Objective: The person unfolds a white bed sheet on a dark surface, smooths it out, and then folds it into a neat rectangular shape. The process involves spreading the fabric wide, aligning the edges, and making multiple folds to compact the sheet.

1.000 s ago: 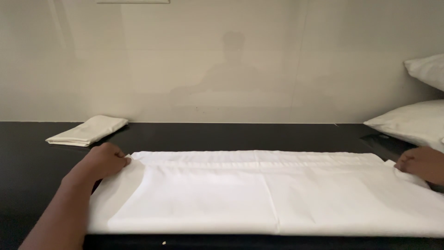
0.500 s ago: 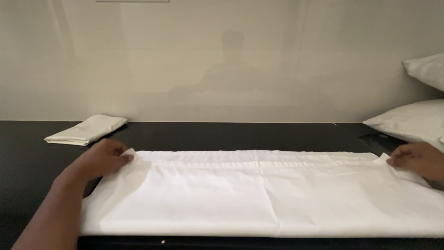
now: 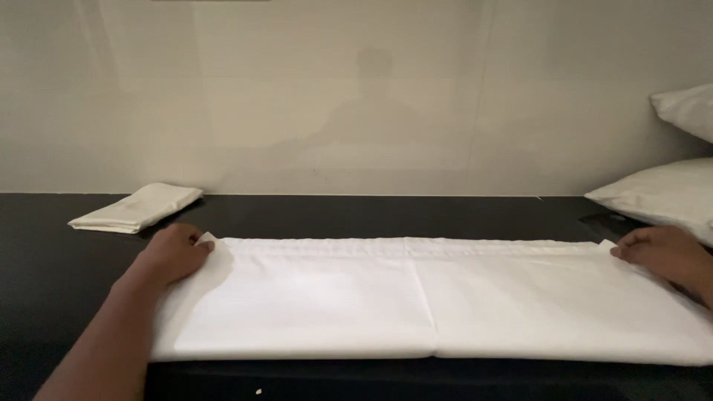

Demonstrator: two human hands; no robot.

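Your left hand [image 3: 172, 254] pinches the white cloth [image 3: 416, 297] at its ten o'clock corner, your right hand [image 3: 665, 255] seemingly grips the two o'clock corner, stretching it flat across the black table [image 3: 371, 215]; a folded cloth [image 3: 137, 207] lies at eleven

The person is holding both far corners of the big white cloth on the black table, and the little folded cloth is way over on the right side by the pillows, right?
Nearly. The head view shows the small folded cloth on the left, opposite the pillows. The left hand and right hand do hold the big white cloth's far corners on the black table.
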